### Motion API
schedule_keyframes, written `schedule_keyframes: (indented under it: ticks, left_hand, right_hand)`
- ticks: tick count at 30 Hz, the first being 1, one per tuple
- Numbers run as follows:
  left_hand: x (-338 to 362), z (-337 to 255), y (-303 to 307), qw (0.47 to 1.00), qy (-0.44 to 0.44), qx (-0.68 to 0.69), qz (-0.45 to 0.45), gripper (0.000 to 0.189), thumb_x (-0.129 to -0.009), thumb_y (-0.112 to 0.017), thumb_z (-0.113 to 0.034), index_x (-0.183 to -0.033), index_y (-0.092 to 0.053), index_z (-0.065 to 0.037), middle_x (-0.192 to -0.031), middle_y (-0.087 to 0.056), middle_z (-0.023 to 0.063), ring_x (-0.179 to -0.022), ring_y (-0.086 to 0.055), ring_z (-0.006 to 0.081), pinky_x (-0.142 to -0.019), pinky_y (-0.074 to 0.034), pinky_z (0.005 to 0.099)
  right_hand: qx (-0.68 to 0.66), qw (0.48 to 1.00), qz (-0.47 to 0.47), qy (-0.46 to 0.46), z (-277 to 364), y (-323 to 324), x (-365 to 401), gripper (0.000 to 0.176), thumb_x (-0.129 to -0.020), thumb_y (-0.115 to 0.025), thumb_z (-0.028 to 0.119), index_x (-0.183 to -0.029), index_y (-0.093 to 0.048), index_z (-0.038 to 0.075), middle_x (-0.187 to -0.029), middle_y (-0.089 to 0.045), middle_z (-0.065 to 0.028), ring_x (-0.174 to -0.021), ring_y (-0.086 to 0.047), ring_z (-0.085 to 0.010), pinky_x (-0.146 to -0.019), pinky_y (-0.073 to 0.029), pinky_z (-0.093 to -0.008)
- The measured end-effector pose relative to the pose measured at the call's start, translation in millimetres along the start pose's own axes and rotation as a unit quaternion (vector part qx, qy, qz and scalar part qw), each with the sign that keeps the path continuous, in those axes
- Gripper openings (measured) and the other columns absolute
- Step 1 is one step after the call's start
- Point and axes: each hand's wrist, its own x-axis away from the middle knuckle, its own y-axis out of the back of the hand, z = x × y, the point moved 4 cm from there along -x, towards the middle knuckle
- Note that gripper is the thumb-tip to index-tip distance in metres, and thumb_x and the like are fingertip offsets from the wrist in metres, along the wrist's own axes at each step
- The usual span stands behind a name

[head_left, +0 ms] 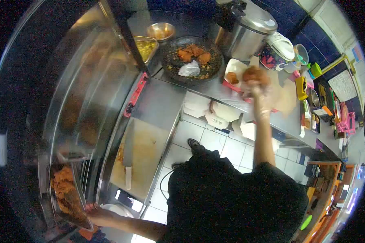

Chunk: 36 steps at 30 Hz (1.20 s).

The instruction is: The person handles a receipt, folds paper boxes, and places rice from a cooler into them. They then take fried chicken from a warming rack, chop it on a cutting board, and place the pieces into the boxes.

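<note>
My right hand (257,93), in a clear plastic glove, is closed around a piece of fried chicken (254,75), blurred by motion. It is over a red-and-white takeaway box (236,65), where another fried piece (232,77) lies. At the lower left, my left hand (94,214) grips the edge of a metal tray (79,187) of fried chicken (64,184); its fingertips are partly hidden. A round dark pan (172,72) on the counter carries several fried pieces (194,52) and a crumpled clear plastic (190,69).
A glass display case (85,81) stands at the left. Beside it, a knife (128,158) rests on a cutting board (144,152), near a phone (129,200). Behind the box stand a steel rice cooker (251,36) and a white-lidded container (280,46). White boxes (223,111) sit under the counter.
</note>
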Motion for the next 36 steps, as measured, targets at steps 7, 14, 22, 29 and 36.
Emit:
schedule_keyframes:
  ticks: [7, 14, 22, 29, 36]
  left_hand:
    - [-10.2, 10.9, 9.3, 0.995, -0.035, -0.051, 0.082, 0.043, -0.104, -0.04, -0.037, -0.101, -0.061, 0.001, -0.092, -0.064, 0.0128, -0.082, -0.06, 0.022, -0.076, -0.051, 0.0343]
    - [-0.1, -4.8, -11.7, 0.994, 0.032, 0.102, -0.014, 0.031, -0.098, -0.056, -0.029, -0.089, -0.063, 0.0, -0.079, -0.067, 0.0118, -0.067, -0.062, 0.0169, -0.063, -0.051, 0.0299]
    - [-10.8, 2.0, -2.0, 0.991, 0.032, 0.126, -0.006, 0.032, -0.098, -0.056, -0.027, -0.081, -0.063, 0.0, -0.071, -0.066, 0.0105, -0.062, -0.061, 0.0157, -0.061, -0.049, 0.029]
    - [-4.2, -10.7, 7.2, 0.992, 0.023, 0.121, 0.016, 0.041, -0.1, -0.052, -0.026, -0.074, -0.065, 0.003, -0.066, -0.064, 0.0092, -0.061, -0.06, 0.0151, -0.061, -0.048, 0.0284]
    - [-4.2, 0.4, 11.5, 0.99, 0.038, 0.126, 0.054, 0.041, -0.101, -0.051, -0.022, -0.075, -0.067, 0.005, -0.069, -0.066, 0.0097, -0.063, -0.06, 0.0138, -0.063, -0.048, 0.0285]
  right_hand:
    - [0.678, 0.659, 0.258, 0.198, -8.0, 43.0, -41.8, 0.028, -0.085, -0.065, 0.028, -0.102, -0.069, 0.007, -0.087, -0.069, -0.018, -0.068, -0.065, -0.0267, -0.059, -0.05, -0.0347]
    - [0.622, 0.692, 0.364, 0.028, -241.2, 38.0, -118.4, 0.028, -0.091, -0.06, 0.025, -0.109, -0.067, 0.005, -0.1, -0.067, -0.0163, -0.085, -0.063, -0.025, -0.074, -0.048, -0.0329]
    - [0.555, 0.737, 0.369, 0.112, -149.4, -16.7, -133.5, 0.028, -0.098, -0.055, 0.021, -0.116, -0.064, 0.002, -0.114, -0.064, -0.0144, -0.104, -0.06, -0.0231, -0.091, -0.047, -0.0309]
    - [0.053, 0.718, 0.586, 0.373, 188.1, -317.6, 208.1, 0.034, -0.081, -0.072, 0.008, -0.114, -0.066, 0.005, -0.109, -0.068, -0.0176, -0.097, -0.067, -0.0297, -0.084, -0.053, -0.0375]
    - [0.376, 0.518, 0.635, 0.433, 266.3, -465.1, 344.2, 0.061, -0.087, -0.06, 0.055, -0.119, -0.062, 0.002, -0.115, -0.066, -0.0198, -0.109, -0.063, -0.0344, -0.092, -0.05, -0.044]
